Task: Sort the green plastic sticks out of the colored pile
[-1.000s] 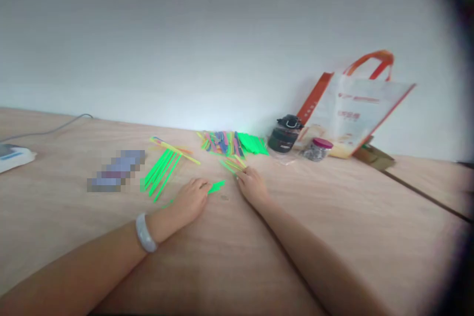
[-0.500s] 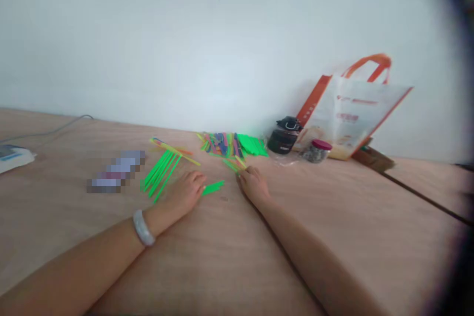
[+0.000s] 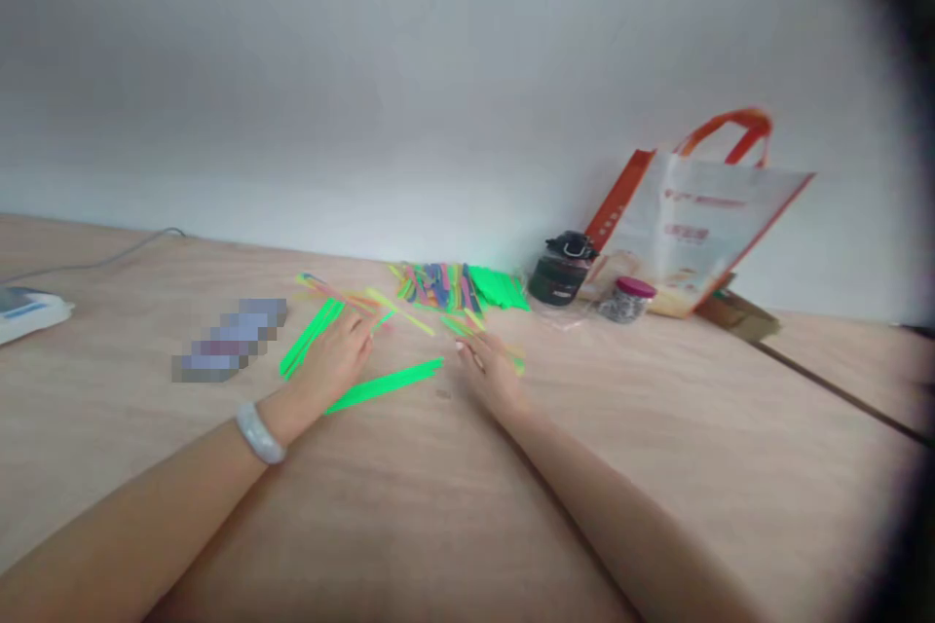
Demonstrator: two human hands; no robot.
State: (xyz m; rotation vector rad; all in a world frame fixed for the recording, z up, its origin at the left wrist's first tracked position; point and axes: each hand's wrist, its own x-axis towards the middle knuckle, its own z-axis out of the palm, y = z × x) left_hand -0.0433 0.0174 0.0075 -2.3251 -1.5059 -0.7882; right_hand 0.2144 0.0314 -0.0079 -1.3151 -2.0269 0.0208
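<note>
My left hand (image 3: 340, 343), a pale bangle (image 3: 259, 433) at its wrist, is closed over the left group of thin green sticks (image 3: 308, 341). A short green end shows past its fingertips, beside a yellow stick (image 3: 409, 313). In front of that hand lies a slanting row of green sticks (image 3: 387, 385). My right hand (image 3: 495, 375) is curled low over the table, right of the row. Yellow and green stick ends (image 3: 457, 324) show at its fingertips, and another yellowish end shows at its right side. What its fingers grip is hidden and blurred.
Behind the hands lies a pile of multicoloured sticks (image 3: 434, 285) next to bright green ones (image 3: 501, 287). A dark bottle (image 3: 561, 271), a red-lidded jar (image 3: 626, 302) and an upright bag (image 3: 679, 224) stand at the right. A blurred-out object (image 3: 230, 341) and a cable (image 3: 109, 261) are leftward.
My left hand has moved left and away from me, off the green row, which now shows at full length. A yellow stick has shifted right. My right hand has turned slightly, baring a yellowish end.
</note>
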